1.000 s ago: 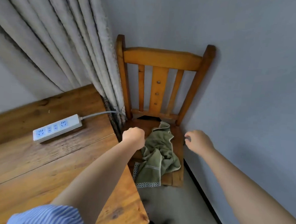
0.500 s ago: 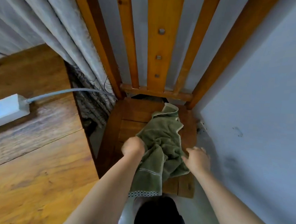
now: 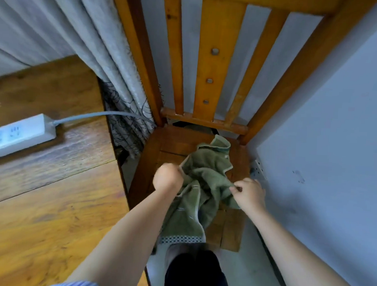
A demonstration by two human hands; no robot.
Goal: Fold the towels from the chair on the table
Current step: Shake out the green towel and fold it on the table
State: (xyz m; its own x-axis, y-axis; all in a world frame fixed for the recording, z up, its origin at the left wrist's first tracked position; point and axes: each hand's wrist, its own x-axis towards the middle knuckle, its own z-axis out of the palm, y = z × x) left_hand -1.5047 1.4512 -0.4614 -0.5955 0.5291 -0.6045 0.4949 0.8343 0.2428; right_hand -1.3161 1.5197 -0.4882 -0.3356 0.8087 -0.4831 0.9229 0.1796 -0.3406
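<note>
Bench [image 3: 49,201] with a power strip [image 3: 19,135] sits left; on the chair [image 3: 161,145] seat the left hand [image 3: 168,178] grips the crumpled green towel [image 3: 205,183], the right hand [image 3: 249,193] pinches its edge. Lifted carelessly, the dangling checkered end could drag the floor. A moment ago, the right hand merely rested on it.

Left arm [image 3: 121,231]: blue-and-white striped sleeve [image 3: 75,285] at frame bottom. Right arm [image 3: 297,253]: bare (no sleeve visible). Dark trousers [image 3: 193,274] below.
</note>
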